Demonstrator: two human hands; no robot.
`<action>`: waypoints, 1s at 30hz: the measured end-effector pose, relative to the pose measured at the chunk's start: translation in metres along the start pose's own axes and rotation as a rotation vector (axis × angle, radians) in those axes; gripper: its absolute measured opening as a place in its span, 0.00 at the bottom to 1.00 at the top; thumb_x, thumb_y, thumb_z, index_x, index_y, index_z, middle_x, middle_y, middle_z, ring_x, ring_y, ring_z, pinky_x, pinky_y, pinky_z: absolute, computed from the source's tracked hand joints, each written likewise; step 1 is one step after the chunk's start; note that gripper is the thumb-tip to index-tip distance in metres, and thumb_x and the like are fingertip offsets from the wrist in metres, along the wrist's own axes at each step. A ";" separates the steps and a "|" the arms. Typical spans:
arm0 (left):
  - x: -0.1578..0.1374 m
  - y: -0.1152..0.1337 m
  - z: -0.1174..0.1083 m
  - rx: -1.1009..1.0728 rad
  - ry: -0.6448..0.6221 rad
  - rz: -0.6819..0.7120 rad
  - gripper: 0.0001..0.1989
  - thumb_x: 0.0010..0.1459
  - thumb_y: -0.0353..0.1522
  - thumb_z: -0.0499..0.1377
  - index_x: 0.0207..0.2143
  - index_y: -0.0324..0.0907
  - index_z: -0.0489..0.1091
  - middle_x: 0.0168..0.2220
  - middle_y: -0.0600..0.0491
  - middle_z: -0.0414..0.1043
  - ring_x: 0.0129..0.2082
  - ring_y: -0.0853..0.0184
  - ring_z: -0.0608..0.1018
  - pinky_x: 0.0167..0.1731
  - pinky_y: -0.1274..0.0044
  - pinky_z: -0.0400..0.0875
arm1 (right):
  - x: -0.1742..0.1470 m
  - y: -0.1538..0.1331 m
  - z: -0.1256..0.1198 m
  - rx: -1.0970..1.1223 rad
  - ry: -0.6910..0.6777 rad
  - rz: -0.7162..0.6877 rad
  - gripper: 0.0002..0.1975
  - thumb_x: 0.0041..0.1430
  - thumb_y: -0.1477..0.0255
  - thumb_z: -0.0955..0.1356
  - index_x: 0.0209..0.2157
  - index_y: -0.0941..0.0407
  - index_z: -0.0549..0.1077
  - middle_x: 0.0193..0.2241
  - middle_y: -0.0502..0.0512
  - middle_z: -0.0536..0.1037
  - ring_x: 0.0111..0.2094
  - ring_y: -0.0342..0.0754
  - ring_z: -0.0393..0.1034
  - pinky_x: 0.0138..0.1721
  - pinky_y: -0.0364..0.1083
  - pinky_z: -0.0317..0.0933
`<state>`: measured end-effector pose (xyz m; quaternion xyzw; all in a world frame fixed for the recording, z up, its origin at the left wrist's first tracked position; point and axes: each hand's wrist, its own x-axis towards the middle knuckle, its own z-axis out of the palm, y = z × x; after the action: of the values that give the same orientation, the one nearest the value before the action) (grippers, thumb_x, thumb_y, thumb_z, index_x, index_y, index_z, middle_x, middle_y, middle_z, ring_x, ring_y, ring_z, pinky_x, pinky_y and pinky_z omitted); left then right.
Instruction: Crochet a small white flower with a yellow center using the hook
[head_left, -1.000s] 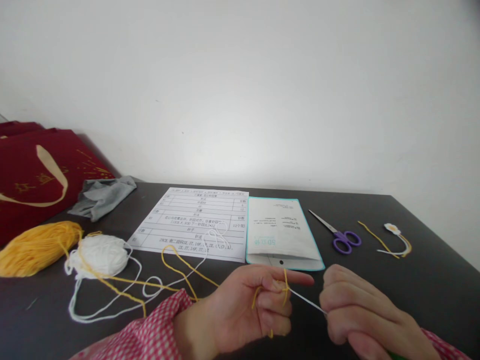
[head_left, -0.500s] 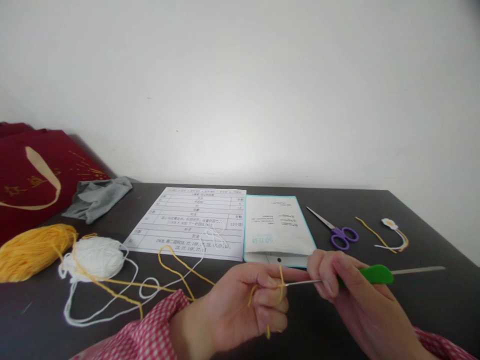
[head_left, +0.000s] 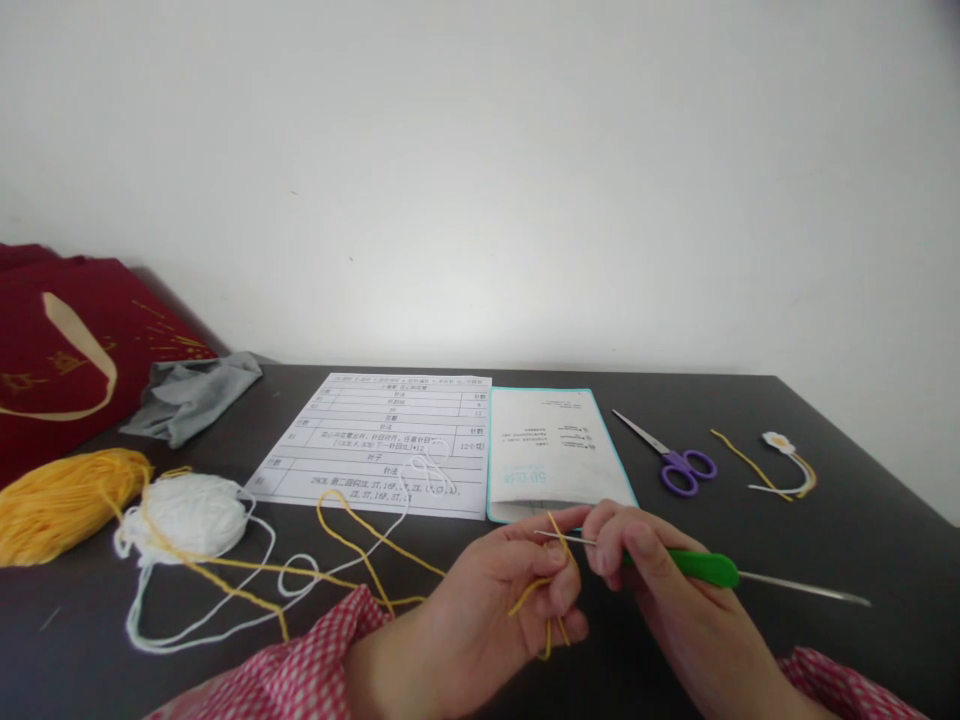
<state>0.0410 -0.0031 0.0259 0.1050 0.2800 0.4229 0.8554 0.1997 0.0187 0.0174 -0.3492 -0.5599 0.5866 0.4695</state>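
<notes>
My right hand [head_left: 660, 580] is closed round the green grip of a crochet hook [head_left: 705, 567], whose metal shafts stick out at both ends. The thin hook tip points left and lies against the yellow yarn [head_left: 559, 530] at my left fingers. My left hand [head_left: 510, 600] is closed, pinching that yarn between thumb and fingers, with short ends hanging below. Its index finger stretches toward my right hand. From behind the left hand the yarn runs left to a yellow skein [head_left: 67, 505], which lies beside a white yarn ball [head_left: 187, 515].
A printed sheet [head_left: 375, 440] and a white packet with a turquoise border [head_left: 551, 440] lie beyond my hands. Purple-handled scissors [head_left: 679, 470] and a small crocheted flower [head_left: 778, 443] are on the right. At left are a grey cloth [head_left: 191, 395] and a red bag [head_left: 97, 340].
My right hand has shifted left and the hook's rear end has dipped. The hook tip has moved up and left past the yarn at my left fingers, which have turned slightly.
</notes>
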 end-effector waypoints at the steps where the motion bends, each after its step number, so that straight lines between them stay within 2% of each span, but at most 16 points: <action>1: 0.000 0.000 0.000 0.002 -0.011 -0.013 0.22 0.56 0.21 0.53 0.53 0.31 0.70 0.20 0.56 0.62 0.21 0.75 0.63 0.28 0.80 0.65 | 0.001 -0.001 -0.001 0.050 0.010 0.051 0.21 0.63 0.56 0.64 0.21 0.55 0.71 0.22 0.50 0.68 0.25 0.45 0.61 0.26 0.43 0.57; 5: -0.001 0.000 -0.002 0.027 -0.049 -0.070 0.22 0.54 0.21 0.54 0.52 0.32 0.71 0.19 0.56 0.63 0.20 0.75 0.64 0.30 0.79 0.66 | 0.009 -0.006 -0.006 0.237 -0.006 0.230 0.25 0.62 0.55 0.64 0.17 0.56 0.68 0.17 0.48 0.63 0.20 0.43 0.54 0.22 0.43 0.52; 8: -0.002 0.000 -0.002 0.048 -0.063 -0.092 0.22 0.53 0.21 0.55 0.51 0.31 0.72 0.19 0.57 0.62 0.19 0.74 0.63 0.29 0.78 0.66 | 0.014 -0.010 -0.011 0.236 -0.047 0.246 0.26 0.62 0.57 0.64 0.15 0.56 0.67 0.14 0.47 0.62 0.19 0.42 0.53 0.23 0.43 0.51; 11: -0.003 -0.001 -0.003 0.068 -0.036 -0.085 0.22 0.52 0.20 0.55 0.51 0.31 0.71 0.18 0.58 0.62 0.19 0.74 0.63 0.29 0.77 0.66 | 0.014 -0.013 -0.014 0.145 -0.049 0.168 0.26 0.63 0.57 0.64 0.15 0.56 0.67 0.15 0.48 0.63 0.20 0.43 0.55 0.23 0.44 0.50; 17: -0.005 -0.003 -0.003 0.063 0.030 -0.030 0.24 0.52 0.20 0.55 0.53 0.30 0.67 0.18 0.57 0.65 0.19 0.73 0.66 0.29 0.76 0.66 | 0.002 -0.014 -0.017 -0.132 -0.086 -0.102 0.24 0.67 0.60 0.61 0.19 0.55 0.68 0.18 0.48 0.66 0.22 0.43 0.60 0.24 0.43 0.54; 22: -0.004 -0.003 -0.001 0.059 0.089 0.023 0.26 0.53 0.21 0.57 0.56 0.31 0.65 0.19 0.56 0.68 0.21 0.72 0.70 0.30 0.76 0.65 | -0.007 -0.019 -0.023 -0.354 -0.239 -0.273 0.19 0.70 0.66 0.58 0.25 0.54 0.66 0.24 0.48 0.68 0.27 0.43 0.63 0.29 0.42 0.57; 26: -0.004 -0.003 0.000 0.084 0.085 0.022 0.28 0.53 0.22 0.57 0.58 0.31 0.64 0.19 0.57 0.67 0.21 0.72 0.70 0.30 0.76 0.65 | -0.008 -0.023 -0.024 -0.357 -0.227 -0.274 0.20 0.70 0.66 0.57 0.24 0.54 0.65 0.23 0.48 0.67 0.26 0.42 0.63 0.28 0.42 0.56; 30: -0.005 -0.004 0.000 0.088 0.069 0.020 0.28 0.52 0.21 0.57 0.58 0.31 0.63 0.19 0.57 0.67 0.20 0.72 0.69 0.31 0.75 0.65 | -0.002 -0.020 -0.020 -0.223 -0.138 -0.177 0.23 0.68 0.62 0.59 0.21 0.55 0.67 0.20 0.48 0.66 0.24 0.43 0.61 0.26 0.43 0.55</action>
<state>0.0411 -0.0099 0.0259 0.1307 0.3265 0.4222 0.8355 0.2224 0.0220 0.0345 -0.3074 -0.6812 0.4998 0.4379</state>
